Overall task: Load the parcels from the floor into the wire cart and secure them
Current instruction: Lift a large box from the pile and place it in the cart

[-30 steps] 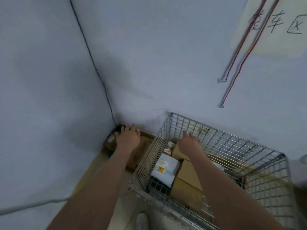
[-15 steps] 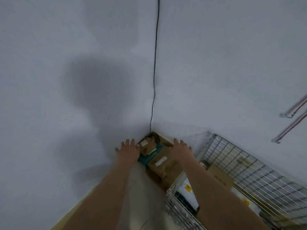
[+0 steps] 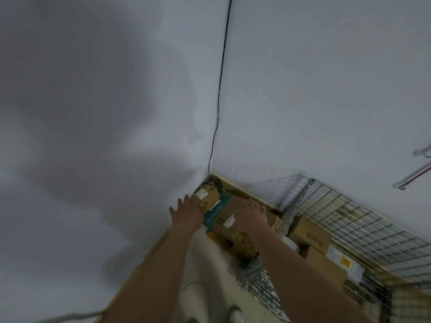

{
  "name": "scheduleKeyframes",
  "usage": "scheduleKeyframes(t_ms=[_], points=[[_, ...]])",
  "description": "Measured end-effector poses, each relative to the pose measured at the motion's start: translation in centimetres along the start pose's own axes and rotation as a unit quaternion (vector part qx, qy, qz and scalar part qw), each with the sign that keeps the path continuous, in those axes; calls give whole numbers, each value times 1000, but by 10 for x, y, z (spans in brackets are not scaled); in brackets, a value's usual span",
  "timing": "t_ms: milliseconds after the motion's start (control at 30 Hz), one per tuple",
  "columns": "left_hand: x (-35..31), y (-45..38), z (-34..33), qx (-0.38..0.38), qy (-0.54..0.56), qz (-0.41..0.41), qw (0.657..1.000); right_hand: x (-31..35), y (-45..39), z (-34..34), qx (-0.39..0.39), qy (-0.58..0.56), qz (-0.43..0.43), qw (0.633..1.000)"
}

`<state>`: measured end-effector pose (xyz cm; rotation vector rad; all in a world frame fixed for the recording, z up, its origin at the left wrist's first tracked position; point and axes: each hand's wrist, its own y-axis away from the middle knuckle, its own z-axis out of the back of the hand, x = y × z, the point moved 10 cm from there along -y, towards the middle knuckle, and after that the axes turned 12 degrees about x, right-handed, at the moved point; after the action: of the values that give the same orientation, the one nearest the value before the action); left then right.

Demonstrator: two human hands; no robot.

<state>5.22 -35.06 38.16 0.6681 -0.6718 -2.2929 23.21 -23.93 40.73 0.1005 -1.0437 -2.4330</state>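
Both arms are reaching down into the corner of the room. The left hand (image 3: pixel 188 212) is spreading its fingers (image 3: pixel 173 209) just beside a small brown box (image 3: pixel 207 196) that is lying on a teal parcel (image 3: pixel 215 212). The right hand (image 3: pixel 250 214) is resting, fingers loosely spread, on a larger brown box (image 3: pixel 227 219) on the floor. Past the right fingers, the wire cart (image 3: pixel 349 220) is standing against the wall (image 3: pixel 303 89), holding several boxes (image 3: pixel 310 234).

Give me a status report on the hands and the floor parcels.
Left hand open, reaching by the small corner box. Right hand open, over the larger floor box. Neither lifted. Wire cart part-loaded, close on the right.
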Motion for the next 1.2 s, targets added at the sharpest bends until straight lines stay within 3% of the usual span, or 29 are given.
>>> scheduleKeyframes(t_ms=[367, 767, 967, 1200], points=[[-62, -122, -3, 41, -36, -29, 998, -45, -110, 21, 14, -48, -40, 998], [-111, -296, -74, 131, -74, -10, 989, -125, -292, -21, 91, -100, -94, 986], [-106, -393, -137, 184, -29, 1, 982, -148, -386, -78, 122, -124, -111, 978], [-91, -476, -244, 246, 132, 64, 958, -192, -476, -137, 119, -203, -166, 958]])
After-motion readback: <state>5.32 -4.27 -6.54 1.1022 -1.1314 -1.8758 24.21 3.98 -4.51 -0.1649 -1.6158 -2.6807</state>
